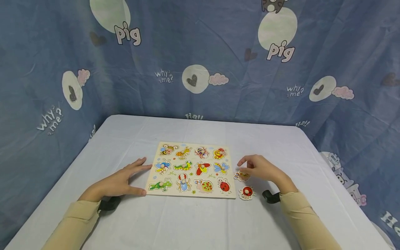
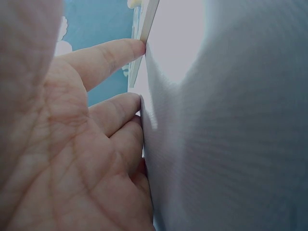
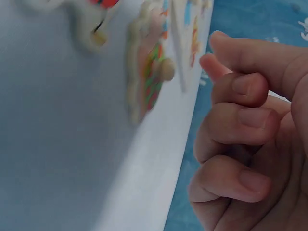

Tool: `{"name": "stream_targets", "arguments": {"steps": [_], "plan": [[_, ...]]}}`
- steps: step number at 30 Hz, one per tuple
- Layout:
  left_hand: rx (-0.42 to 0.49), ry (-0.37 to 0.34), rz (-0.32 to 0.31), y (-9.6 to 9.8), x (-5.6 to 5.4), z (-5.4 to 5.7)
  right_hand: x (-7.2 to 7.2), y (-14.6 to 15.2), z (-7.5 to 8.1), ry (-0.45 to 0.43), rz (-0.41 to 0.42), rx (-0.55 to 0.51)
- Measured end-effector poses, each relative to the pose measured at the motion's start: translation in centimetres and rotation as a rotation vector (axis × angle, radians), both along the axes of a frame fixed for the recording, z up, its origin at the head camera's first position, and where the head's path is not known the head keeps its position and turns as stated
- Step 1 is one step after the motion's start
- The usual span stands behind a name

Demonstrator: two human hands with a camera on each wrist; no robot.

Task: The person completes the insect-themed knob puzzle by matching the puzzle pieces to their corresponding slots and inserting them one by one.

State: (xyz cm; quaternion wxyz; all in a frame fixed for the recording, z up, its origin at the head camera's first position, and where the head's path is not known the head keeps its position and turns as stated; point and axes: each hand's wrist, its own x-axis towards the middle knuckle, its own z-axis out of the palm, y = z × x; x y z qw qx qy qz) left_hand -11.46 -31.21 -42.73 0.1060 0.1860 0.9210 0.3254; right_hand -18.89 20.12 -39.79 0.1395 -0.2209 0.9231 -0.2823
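Note:
A wooden insect puzzle board (image 1: 190,196) lies on the white table with bug pieces across its face. My left hand (image 1: 122,180) spreads its fingers at the board's left edge, and a fingertip touches that edge in the left wrist view. My right hand (image 1: 260,170) hovers just right of the board with bent fingers and nothing in its grasp. Below its fingertips lies a loose snail-like piece (image 1: 241,176), partly hidden in the head view; its round knob (image 3: 166,70) shows in the right wrist view. Nearer me is a loose red ladybug piece (image 1: 247,192).
The white tablecloth (image 1: 187,225) surrounds the board on all sides. A blue printed curtain (image 1: 218,104) hangs behind the table and at both sides. Black wrist straps (image 1: 271,197) sit by the sleeves.

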Motion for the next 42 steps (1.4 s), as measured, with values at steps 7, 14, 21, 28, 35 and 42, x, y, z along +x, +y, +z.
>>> {"name": "stream_targets", "arguments": {"steps": [7,14,21,28,35,42], "plan": [[0.002,0.003,-0.004,0.0,0.0,0.0,0.2,1.3,-0.2,-0.035,0.022,0.013],[-0.001,0.002,0.000,-0.1,-0.1,-0.1,0.1,2.0,-0.7,-0.018,0.048,0.012],[-0.002,0.000,-0.001,-0.1,-0.1,-0.3,0.0,2.2,-1.1,-0.021,0.073,0.001],[-0.002,0.002,-0.005,-0.1,-0.2,-0.3,0.3,2.2,-1.2,-0.019,0.089,0.012],[0.004,-0.004,0.000,-0.1,-0.2,-0.1,0.7,2.7,-1.1,-0.009,0.050,0.014],[0.007,-0.006,0.001,-0.1,-0.1,-0.2,1.0,2.2,-0.8,-0.002,0.033,-0.009]]}}
